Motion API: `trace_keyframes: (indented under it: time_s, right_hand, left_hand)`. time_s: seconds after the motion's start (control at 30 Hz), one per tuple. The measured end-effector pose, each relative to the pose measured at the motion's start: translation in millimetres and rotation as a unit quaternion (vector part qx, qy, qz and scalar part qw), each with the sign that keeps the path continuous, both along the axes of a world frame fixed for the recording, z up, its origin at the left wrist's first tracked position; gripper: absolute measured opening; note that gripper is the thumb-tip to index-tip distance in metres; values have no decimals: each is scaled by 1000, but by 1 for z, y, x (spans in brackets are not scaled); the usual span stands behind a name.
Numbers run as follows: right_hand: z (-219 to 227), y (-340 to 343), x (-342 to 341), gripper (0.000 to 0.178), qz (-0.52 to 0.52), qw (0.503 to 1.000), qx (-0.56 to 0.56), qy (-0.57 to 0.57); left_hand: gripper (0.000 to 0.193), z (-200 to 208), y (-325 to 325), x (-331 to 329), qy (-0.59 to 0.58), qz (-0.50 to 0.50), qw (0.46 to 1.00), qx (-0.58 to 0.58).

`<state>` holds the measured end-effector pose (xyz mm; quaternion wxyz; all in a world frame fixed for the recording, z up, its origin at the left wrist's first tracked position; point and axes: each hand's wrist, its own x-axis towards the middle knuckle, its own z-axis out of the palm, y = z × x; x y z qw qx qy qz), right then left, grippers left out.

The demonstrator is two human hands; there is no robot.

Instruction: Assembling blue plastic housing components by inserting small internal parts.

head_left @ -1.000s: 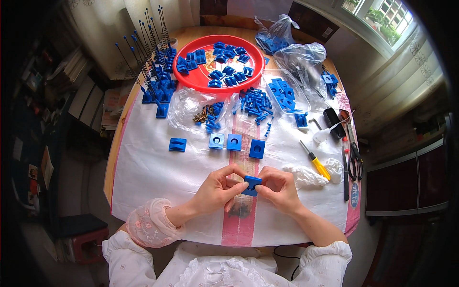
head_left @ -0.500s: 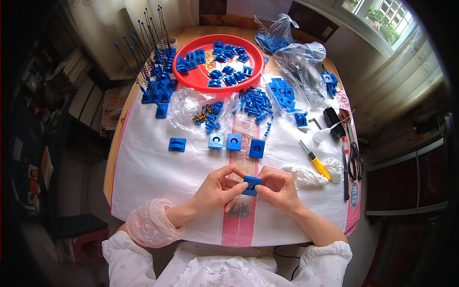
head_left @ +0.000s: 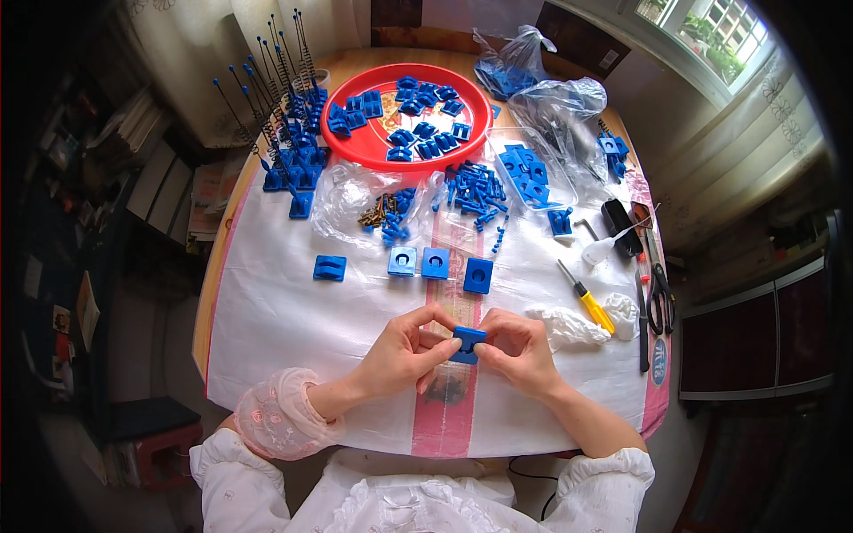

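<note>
Both my hands pinch one small blue square plastic piece (head_left: 466,347) above the table's pink stripe. My left hand (head_left: 413,348) grips its left side with the thumb on the front face. From the other side, my right hand (head_left: 517,349) presses its thumb on the lower right of that face; the fingers behind are partly hidden. Beyond my hands lies a loose row of similar pieces: a blue one with a raised ridge (head_left: 330,268), a piece with a pale face (head_left: 402,261), and two blue squares with round recesses, one left (head_left: 434,263) and one right (head_left: 477,275).
A red round tray (head_left: 327,142) with blue parts stands at the back. Blue pegs (head_left: 475,193) and brass screws (head_left: 379,213) lie before it. Spring-topped assemblies (head_left: 298,164) crowd the back left. A yellow-handled screwdriver (head_left: 593,306), scissors (head_left: 659,298) and a white bottle (head_left: 599,252) lie right.
</note>
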<state>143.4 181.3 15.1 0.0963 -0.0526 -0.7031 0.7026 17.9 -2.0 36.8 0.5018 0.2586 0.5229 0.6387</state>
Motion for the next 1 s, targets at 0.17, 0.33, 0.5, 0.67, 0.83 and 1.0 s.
trace_keyframes:
  time_s: [0.17, 0.33, 0.5, 0.67, 0.83, 1.0]
  right_hand:
    - [1, 0, 0, 9, 1, 1000, 1, -4]
    - [0, 0, 0, 9, -2, 1000, 1, -5]
    - [0, 0, 1, 9, -2, 1000, 0, -7]
    - [0, 0, 1, 9, 1, 1000, -8, -6]
    - [0, 0, 0, 9, 2, 1000, -8, -2]
    - [-2, 0, 1, 9, 5, 1000, -1, -4]
  left_hand:
    - [14, -1, -1, 0, 3, 0, 1000, -2]
    - [14, 0, 0, 0, 4, 1, 1000, -3]
    - [15, -4, 0, 0, -12, 7, 1000, 13]
    - [15, -2, 0, 0, -10, 7, 1000, 8]
    - [14, -3, 0, 0, -8, 6, 1000, 8]
    - [16, -8, -1, -1, -8, -1, 1000, 4]
